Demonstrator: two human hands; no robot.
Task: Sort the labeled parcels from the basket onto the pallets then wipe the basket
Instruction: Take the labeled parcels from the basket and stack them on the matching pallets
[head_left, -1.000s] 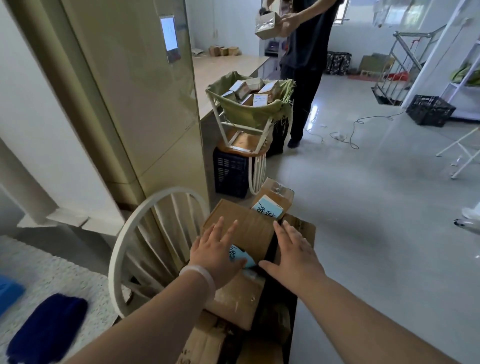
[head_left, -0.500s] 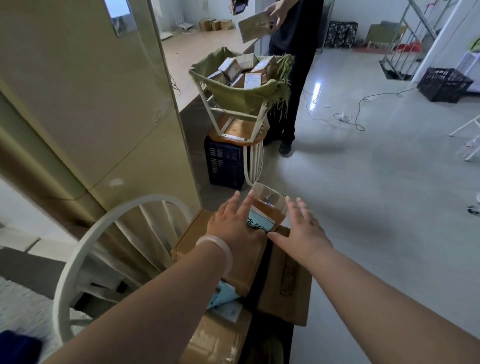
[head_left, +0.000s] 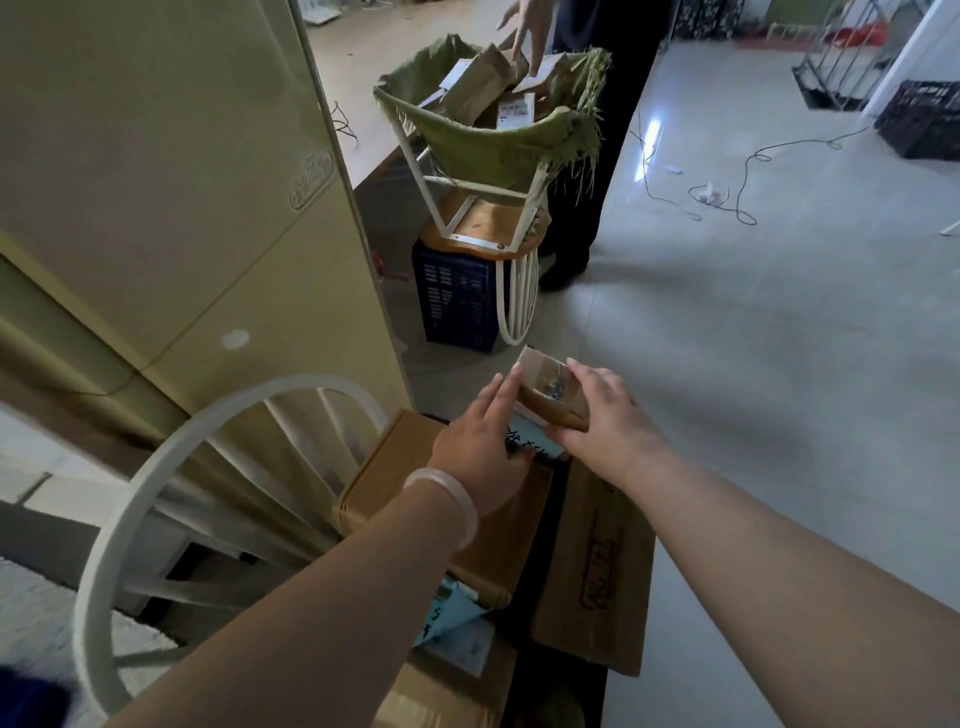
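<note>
The small parcel (head_left: 550, 395) sits at the far end of the near carton stack, tilted. The right hand (head_left: 608, 415) curls over its right side in a grasp, and the left hand (head_left: 483, 447) lies with straight fingers pressed flat against its left face. It is a squat brown cardboard box with shiny tape across the top. That slick tape is the likeliest trouble, because a one-sided grip could let the box slide or twist out. Just beneath it is a pale blue paper label (head_left: 530, 441) with handwriting, which could crease or tear if the box is dragged. The large carton (head_left: 415, 483) under the left wrist is matte corrugated card. A flat cardboard sheet (head_left: 597, 561) to its right overhangs, so weight there might tip it. Farther off, the basket (head_left: 493, 140), frayed green cloth on a white frame, holds more parcels (head_left: 475, 88), where another person's hand (head_left: 524, 26) reaches.
</note>
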